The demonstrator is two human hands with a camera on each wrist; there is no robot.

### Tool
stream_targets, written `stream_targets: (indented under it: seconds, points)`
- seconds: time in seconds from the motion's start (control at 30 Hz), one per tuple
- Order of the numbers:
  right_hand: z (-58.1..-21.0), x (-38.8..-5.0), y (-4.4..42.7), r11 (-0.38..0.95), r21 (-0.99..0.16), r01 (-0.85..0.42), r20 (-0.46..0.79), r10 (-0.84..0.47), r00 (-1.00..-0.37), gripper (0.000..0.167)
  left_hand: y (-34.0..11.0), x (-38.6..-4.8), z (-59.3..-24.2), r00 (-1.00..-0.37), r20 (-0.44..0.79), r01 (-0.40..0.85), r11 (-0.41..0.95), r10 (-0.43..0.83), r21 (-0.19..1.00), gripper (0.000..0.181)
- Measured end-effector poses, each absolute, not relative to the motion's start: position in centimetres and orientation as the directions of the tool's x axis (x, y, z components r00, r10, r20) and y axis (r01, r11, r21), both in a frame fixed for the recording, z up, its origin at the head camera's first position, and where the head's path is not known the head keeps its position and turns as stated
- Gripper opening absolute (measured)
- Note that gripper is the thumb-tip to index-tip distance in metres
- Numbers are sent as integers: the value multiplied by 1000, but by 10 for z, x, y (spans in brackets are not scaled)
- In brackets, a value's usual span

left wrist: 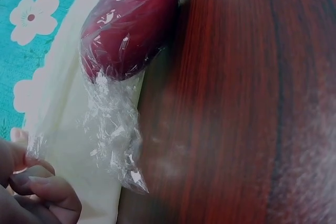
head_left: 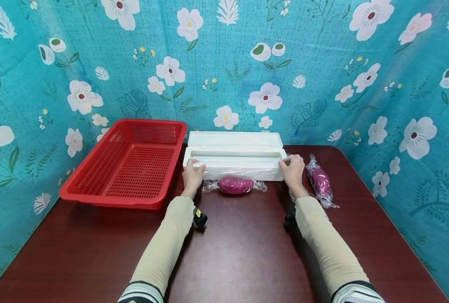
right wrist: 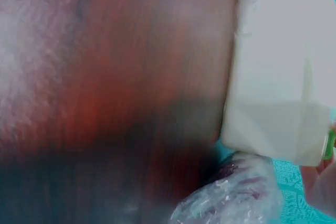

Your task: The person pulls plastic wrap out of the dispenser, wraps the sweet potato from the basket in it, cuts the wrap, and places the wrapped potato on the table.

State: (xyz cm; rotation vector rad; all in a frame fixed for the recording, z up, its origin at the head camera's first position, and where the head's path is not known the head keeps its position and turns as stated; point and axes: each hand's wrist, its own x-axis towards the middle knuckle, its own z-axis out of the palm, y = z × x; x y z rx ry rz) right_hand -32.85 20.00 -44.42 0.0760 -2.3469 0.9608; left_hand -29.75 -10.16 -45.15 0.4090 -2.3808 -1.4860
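Observation:
A long white cling film dispenser box stands at the back of the table, its lid raised. My left hand is at its left end; in the left wrist view, curled fingers pinch the edge of clear film. At the right end, my right hand has its fingers on a small green slider, partly hidden in the right wrist view. Against the box's front lies a magenta oblong item wrapped in film with twisted ends. A second wrapped magenta item lies right of my right hand.
A red plastic basket with slotted sides and bottom stands left of the box. The dark brown table stretches toward me. A teal flowered curtain hangs close behind the box and along the sides.

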Motion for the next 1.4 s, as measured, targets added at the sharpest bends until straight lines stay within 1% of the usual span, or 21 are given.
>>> stream_targets:
  seconds: [0.1, 0.2, 0.33, 0.43, 0.5, 0.6, 0.77, 0.9, 0.97, 1.03, 1.17, 1.27, 1.33, 1.4]
  points:
    - [-443, -327, 202, 734, -628, -260, 540, 170, -825, 11, -101, -298, -452, -910, 113, -69, 414, -399, 908, 23]
    - [-440, -326, 203, 736, -626, -256, 512, 140, -848, 11, -100, -295, -451, -900, 127, -54, 396, -417, 917, 27]
    - [-431, -322, 200, 768, -609, -196, 455, 136, -880, 15, -96, -290, -448, -881, 147, -15, 338, -450, 941, 37]
    - [-422, -317, 194, 803, -569, -178, 448, 121, -886, 17, -93, -286, -444, -866, 167, 19, 304, -470, 952, 31]
    - [-415, -314, 188, 819, -534, -210, 482, 90, -872, 17, -91, -285, -442, -856, 183, 33, 302, -483, 953, 23]
    - [-408, -310, 178, 827, -475, -300, 550, 13, -835, 16, -90, -285, -441, -846, 189, 32, 305, -498, 952, 19]
    - [-405, -302, 163, 816, -392, -425, 633, -96, -768, 10, -87, -283, -441, -843, 171, 8, 306, -511, 952, 23]
    - [-409, -293, 153, 745, -373, -553, 672, -194, -715, 7, -83, -280, -439, -847, 167, 13, 295, -505, 955, 27]
    - [-414, -288, 149, 698, -372, -612, 669, -255, -698, 7, -82, -277, -439, -854, 195, 39, 316, -482, 948, 28]
    - [-419, -284, 148, 655, -379, -653, 639, -325, -697, 8, -81, -275, -437, -853, 258, 78, 378, -453, 922, 30]
    - [-432, -282, 151, 607, -404, -685, 513, -470, -719, 17, -81, -271, -433, -836, 387, 145, 525, -388, 839, 36]
    - [-440, -284, 155, 592, -410, -694, 424, -549, -720, 29, -81, -268, -431, -816, 459, 185, 594, -351, 783, 39]
    - [-444, -285, 156, 585, -411, -699, 393, -578, -715, 35, -80, -267, -430, -799, 527, 239, 651, -290, 721, 36]
    - [-447, -286, 157, 583, -409, -702, 378, -592, -712, 41, -79, -265, -430, -799, 576, 318, 691, -174, 649, 29]
